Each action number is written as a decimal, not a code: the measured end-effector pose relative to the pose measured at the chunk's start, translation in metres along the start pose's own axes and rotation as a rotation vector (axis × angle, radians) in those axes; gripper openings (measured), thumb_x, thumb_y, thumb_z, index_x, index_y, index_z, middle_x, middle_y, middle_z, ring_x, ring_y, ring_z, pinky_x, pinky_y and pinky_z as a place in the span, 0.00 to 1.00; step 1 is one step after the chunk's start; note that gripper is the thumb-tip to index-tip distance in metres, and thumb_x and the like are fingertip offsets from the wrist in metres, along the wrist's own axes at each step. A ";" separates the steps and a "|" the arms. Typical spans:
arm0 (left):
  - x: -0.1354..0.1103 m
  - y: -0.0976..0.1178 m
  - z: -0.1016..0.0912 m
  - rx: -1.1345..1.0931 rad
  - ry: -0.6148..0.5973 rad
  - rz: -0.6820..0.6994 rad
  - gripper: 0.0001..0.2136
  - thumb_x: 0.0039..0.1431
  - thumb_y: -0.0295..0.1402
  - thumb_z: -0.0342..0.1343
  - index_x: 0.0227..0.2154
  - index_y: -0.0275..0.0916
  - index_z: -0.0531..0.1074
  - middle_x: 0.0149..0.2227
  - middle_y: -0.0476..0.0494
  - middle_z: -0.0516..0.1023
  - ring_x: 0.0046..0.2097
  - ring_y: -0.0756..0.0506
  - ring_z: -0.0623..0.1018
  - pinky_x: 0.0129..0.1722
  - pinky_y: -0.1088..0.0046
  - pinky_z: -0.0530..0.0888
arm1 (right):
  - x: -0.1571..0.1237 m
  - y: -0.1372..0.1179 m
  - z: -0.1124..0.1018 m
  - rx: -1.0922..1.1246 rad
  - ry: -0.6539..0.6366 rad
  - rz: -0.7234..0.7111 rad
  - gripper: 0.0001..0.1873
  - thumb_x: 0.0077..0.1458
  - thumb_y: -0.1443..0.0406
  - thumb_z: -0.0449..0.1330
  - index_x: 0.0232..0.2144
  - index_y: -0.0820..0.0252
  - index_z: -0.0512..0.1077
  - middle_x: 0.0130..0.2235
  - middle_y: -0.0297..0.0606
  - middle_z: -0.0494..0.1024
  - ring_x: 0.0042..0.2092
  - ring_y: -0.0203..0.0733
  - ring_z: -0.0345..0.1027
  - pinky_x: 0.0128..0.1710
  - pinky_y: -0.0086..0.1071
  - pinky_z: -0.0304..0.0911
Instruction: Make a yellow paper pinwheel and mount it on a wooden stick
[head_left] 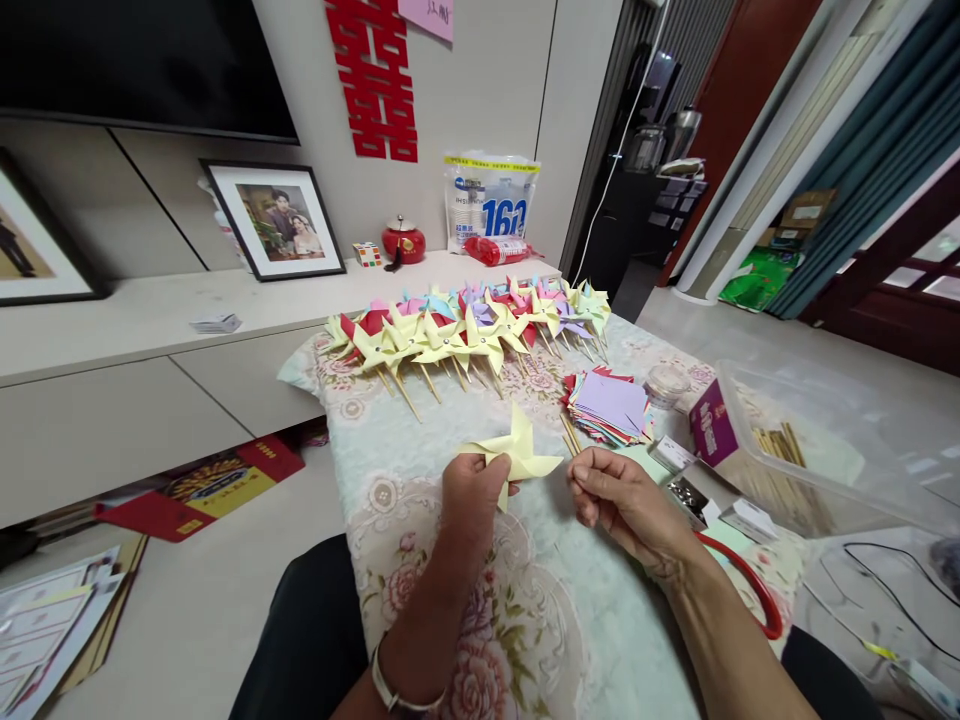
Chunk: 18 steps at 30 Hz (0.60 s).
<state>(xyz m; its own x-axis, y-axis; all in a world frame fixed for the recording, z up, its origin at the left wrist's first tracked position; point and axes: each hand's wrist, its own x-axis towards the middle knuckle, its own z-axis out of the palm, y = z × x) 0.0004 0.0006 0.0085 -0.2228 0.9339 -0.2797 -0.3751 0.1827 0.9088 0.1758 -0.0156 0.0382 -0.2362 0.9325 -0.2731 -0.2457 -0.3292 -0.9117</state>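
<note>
My left hand (472, 495) is closed on a pale yellow paper pinwheel (523, 447), its thumb pressed near the middle of the folded blades. No stick shows on this pinwheel. Just to its right, my right hand (619, 500) is in a pinch, fingertips together; whatever may be between them is too small to make out. Thin wooden sticks (571, 436) lie beyond the right fingertips. Beside the right wrist is a small open box of shiny metal fasteners (686, 493). A red curved handle (750, 583) shows partly from behind the right forearm.
Several pinwheels on sticks (442, 343) lie in rows at the table's far end. A stack of coloured paper squares (611, 402) sits right of centre, near a round clear container (666, 384). A clear plastic bin (847, 485) with sticks stands at the right edge of the flowered tablecloth (480, 600).
</note>
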 end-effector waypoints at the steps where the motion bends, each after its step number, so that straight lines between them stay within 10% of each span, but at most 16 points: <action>1: 0.000 0.000 0.000 -0.003 0.010 0.003 0.09 0.39 0.31 0.61 0.25 0.33 0.79 0.20 0.48 0.79 0.21 0.49 0.75 0.22 0.76 0.71 | 0.000 0.002 -0.001 -0.003 -0.005 -0.004 0.18 0.44 0.56 0.73 0.28 0.62 0.73 0.24 0.29 0.73 0.20 0.27 0.62 0.22 0.24 0.58; 11: 0.006 0.001 -0.003 -0.036 0.112 0.024 0.09 0.38 0.34 0.61 0.24 0.33 0.78 0.19 0.49 0.77 0.22 0.47 0.75 0.23 0.73 0.73 | -0.003 0.011 -0.001 -1.281 0.250 -0.346 0.08 0.56 0.70 0.52 0.27 0.57 0.68 0.29 0.36 0.76 0.32 0.41 0.68 0.33 0.31 0.56; 18: 0.005 0.004 -0.003 -0.046 0.097 0.007 0.11 0.36 0.33 0.63 0.25 0.31 0.78 0.19 0.49 0.77 0.22 0.48 0.75 0.23 0.75 0.72 | -0.042 -0.032 -0.029 -1.677 0.658 -0.134 0.07 0.62 0.68 0.53 0.33 0.58 0.71 0.35 0.43 0.79 0.34 0.46 0.71 0.31 0.33 0.51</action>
<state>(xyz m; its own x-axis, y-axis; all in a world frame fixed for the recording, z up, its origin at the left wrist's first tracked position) -0.0044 0.0048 0.0100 -0.3107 0.9004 -0.3044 -0.4138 0.1602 0.8962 0.2208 -0.0397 0.0702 0.1771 0.9747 0.1367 0.9786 -0.1596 -0.1296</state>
